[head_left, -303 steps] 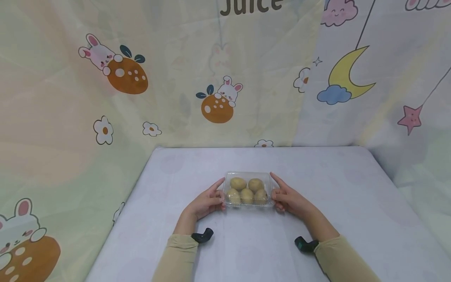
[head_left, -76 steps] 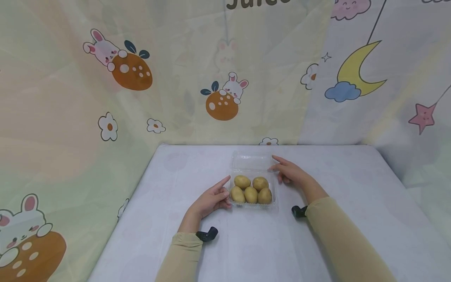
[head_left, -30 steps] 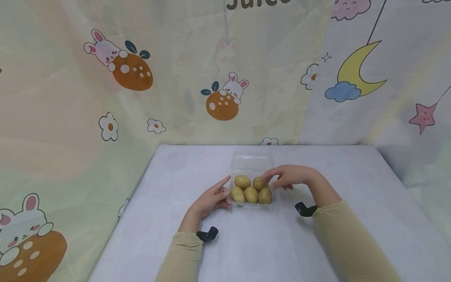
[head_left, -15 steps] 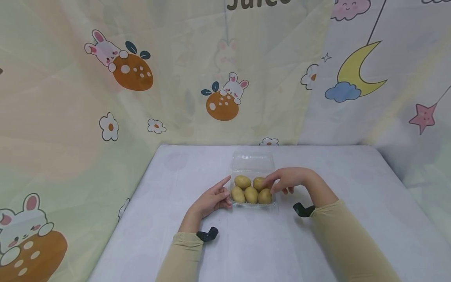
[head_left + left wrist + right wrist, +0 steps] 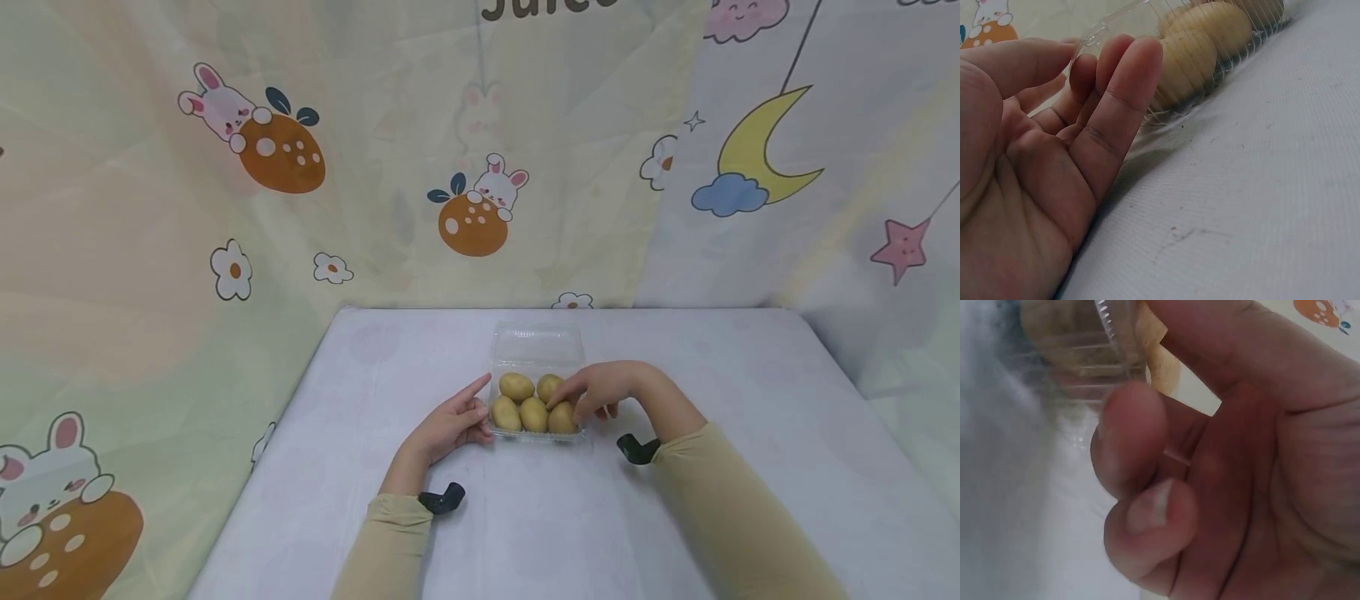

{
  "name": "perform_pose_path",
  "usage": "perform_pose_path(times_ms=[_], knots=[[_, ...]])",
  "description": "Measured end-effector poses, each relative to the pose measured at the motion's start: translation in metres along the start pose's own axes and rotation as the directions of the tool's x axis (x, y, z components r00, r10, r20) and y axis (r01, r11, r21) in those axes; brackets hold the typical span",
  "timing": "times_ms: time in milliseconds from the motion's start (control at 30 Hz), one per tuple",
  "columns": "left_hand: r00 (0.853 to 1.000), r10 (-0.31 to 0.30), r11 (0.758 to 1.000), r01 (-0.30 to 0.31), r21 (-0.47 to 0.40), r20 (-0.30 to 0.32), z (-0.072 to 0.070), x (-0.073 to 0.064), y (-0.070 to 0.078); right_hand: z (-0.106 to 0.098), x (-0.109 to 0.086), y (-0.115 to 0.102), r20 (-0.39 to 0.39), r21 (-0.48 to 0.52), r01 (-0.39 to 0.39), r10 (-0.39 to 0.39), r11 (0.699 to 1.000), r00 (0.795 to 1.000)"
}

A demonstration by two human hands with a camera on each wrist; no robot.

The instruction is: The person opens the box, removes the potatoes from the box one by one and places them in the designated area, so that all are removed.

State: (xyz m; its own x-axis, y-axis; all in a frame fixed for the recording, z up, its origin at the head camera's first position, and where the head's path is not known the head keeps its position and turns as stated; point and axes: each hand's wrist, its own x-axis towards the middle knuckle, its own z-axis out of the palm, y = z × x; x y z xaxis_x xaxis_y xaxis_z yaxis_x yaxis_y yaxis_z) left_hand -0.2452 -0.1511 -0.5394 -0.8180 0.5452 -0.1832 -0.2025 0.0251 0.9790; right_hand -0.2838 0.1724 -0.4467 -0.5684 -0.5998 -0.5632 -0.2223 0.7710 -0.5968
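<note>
In the head view a clear plastic clamshell box (image 5: 545, 438) sits on the table with its lid (image 5: 537, 342) folded back. It holds several small yellow-brown potatoes in two rows. My left hand (image 5: 445, 429) rests at the box's left side, index finger straight; the left wrist view shows its fingers against the ribbed wall near a potato (image 5: 1188, 65). My right hand (image 5: 611, 387) reaches over the right rim, thumb and index finger around the front-right potato (image 5: 562, 419), beside the back-right potato (image 5: 548, 386). The right wrist view shows the other fingers curled outside the wall.
A white cloth covers the table (image 5: 480, 517). A printed curtain (image 5: 375, 167) with rabbits and oranges hangs behind and at the left. Each wrist wears a small black camera, such as the left one (image 5: 442, 498).
Since the first frame the lid has been opened backward. My right hand left the lid, reached into the box at the back-right potato, then shifted forward to the front-right one. My left hand stayed.
</note>
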Motion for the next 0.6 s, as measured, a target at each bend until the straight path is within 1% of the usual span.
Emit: perform_pose_path(times_ms=[133, 400, 600], knots=[[1.000, 0.000, 1.000, 0.000, 0.002, -0.001, -0.001, 0.001, -0.001, 0.003, 0.003, 0.005, -0.011, 0.008, 0.005, -0.005, 1.000, 1.000], [1.000, 0.008, 1.000, -0.008, -0.003, 0.010, -0.001, 0.003, -0.003, 0.007, 0.006, 0.014, -0.062, 0.024, 0.037, -0.036, 0.999, 0.997], [1.000, 0.003, 1.000, -0.003, 0.002, 0.005, -0.001, 0.002, -0.002, 0.009, 0.007, 0.016, -0.072, 0.053, 0.053, -0.049, 0.997, 0.996]])
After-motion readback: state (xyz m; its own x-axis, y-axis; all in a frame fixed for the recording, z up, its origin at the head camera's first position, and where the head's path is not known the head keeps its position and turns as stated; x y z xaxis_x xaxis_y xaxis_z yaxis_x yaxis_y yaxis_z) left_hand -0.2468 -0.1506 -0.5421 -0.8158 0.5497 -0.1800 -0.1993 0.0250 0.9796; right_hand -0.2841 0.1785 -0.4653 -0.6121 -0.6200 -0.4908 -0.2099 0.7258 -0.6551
